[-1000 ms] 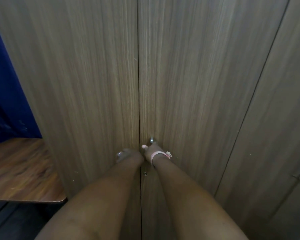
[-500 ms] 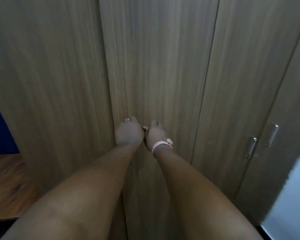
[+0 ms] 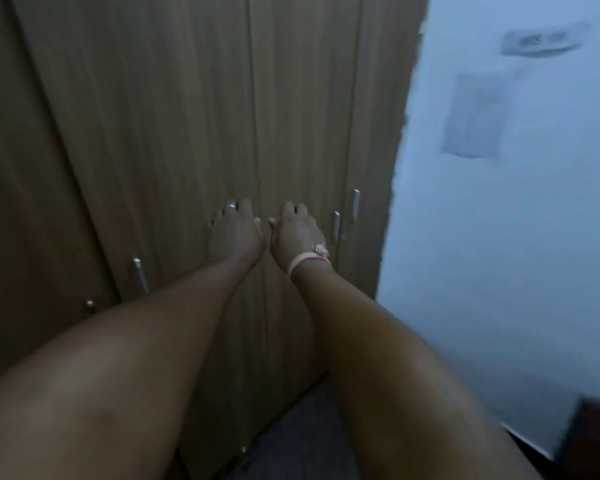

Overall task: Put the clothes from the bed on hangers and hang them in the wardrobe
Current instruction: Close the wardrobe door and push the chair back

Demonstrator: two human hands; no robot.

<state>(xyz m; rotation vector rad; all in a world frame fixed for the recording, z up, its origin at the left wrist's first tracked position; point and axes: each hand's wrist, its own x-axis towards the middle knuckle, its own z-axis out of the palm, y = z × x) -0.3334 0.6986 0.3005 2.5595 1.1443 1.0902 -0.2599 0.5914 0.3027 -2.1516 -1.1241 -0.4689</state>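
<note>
A wood-grain wardrobe (image 3: 160, 116) with several closed doors fills the left and middle of the head view. My left hand (image 3: 235, 233), a ring on one finger, and my right hand (image 3: 293, 233), a pink band at the wrist, are stretched out side by side in front of the doors, near a vertical door seam. Their fingers look relaxed and hold nothing. Whether the fingertips touch the door cannot be told. No clothes, hangers or bed are in view.
Metal handles sit on the doors: a pair (image 3: 345, 214) just right of my right hand and another handle (image 3: 140, 273) lower left. A pale blue wall (image 3: 520, 220) stands at the right with a switch plate (image 3: 541, 41). Dark floor (image 3: 302, 431) lies below.
The view has swung to the right: the blue curtain and wooden surface at the left are gone, the pale wall has come in. Both hands left the door handles and now sit further right.
</note>
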